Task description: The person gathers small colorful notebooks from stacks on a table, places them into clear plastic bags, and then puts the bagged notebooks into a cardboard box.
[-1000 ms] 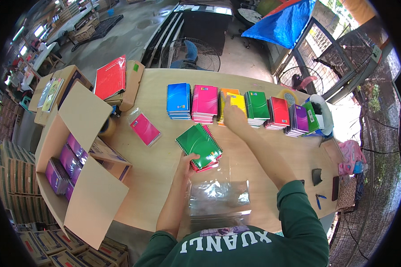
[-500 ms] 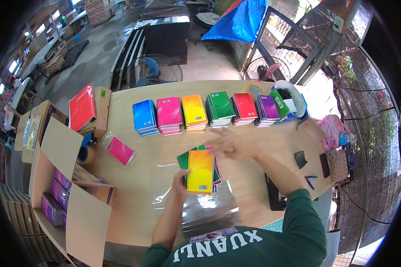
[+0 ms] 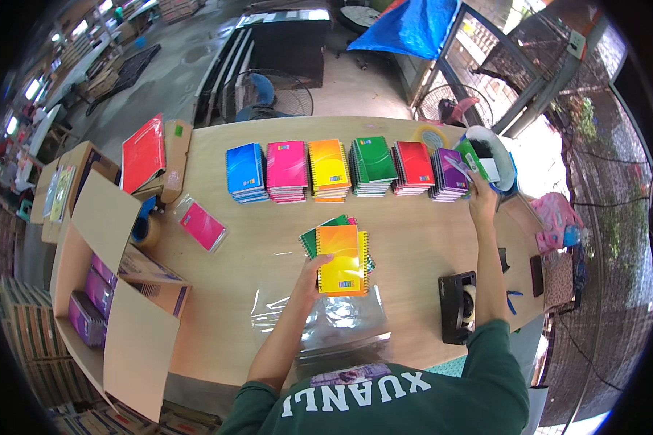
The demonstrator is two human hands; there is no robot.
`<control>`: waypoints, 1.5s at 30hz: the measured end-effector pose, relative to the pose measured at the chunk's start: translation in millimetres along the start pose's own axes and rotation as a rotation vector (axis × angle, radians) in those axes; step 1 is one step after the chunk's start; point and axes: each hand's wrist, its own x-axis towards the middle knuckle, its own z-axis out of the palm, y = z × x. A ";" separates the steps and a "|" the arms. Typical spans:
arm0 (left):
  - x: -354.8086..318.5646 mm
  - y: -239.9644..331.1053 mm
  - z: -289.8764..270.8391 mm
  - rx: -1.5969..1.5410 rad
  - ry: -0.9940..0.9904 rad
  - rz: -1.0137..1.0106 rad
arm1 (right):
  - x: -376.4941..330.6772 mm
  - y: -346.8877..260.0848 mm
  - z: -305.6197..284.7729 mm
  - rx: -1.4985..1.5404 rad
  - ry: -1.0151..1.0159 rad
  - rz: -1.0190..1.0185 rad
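Observation:
My left hand (image 3: 313,267) grips the lower left corner of a yellow spiral notebook (image 3: 341,257). It lies on top of a green notebook (image 3: 313,239) in a small pile at the middle of the wooden table (image 3: 406,239). My right hand (image 3: 480,194) is stretched far right, fingers on the right corner of the purple notebook stack (image 3: 450,172); its grip is not clear. In a row beside that stack stand red (image 3: 415,165), green (image 3: 373,164), yellow (image 3: 329,167), pink (image 3: 287,171) and blue (image 3: 245,172) stacks.
Clear plastic bags (image 3: 326,322) lie just below the pile. A black tape dispenser (image 3: 460,307) sits at my right. At left are an open cardboard box (image 3: 101,290) with purple packs, a tape roll (image 3: 144,229) and a wrapped pink pack (image 3: 202,226). A white and blue bowl (image 3: 495,154) stands beyond the purple stack.
My right hand laid the yellow notebook on the pile, then left it and reached out to the purple stack. My left hand stayed on the pile.

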 end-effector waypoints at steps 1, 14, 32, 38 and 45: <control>-5.6 -1.4 5.9 -0.013 0.010 0.010 | -3.8 -43.5 -15.4 0.138 0.040 -0.006; -127.1 -44.3 40.1 0.591 -0.112 0.390 | -185.5 -252.7 -117.1 1.143 -0.901 -0.029; -206.1 -123.9 -76.9 2.138 0.238 0.454 | -314.2 -220.4 -66.4 1.617 -0.509 0.781; -176.7 -102.4 -58.7 1.663 0.131 0.729 | -280.7 -246.7 -52.2 1.365 -0.506 0.235; -153.3 -135.8 -65.1 0.827 0.084 0.586 | -304.0 -275.7 0.5 1.545 -0.569 0.209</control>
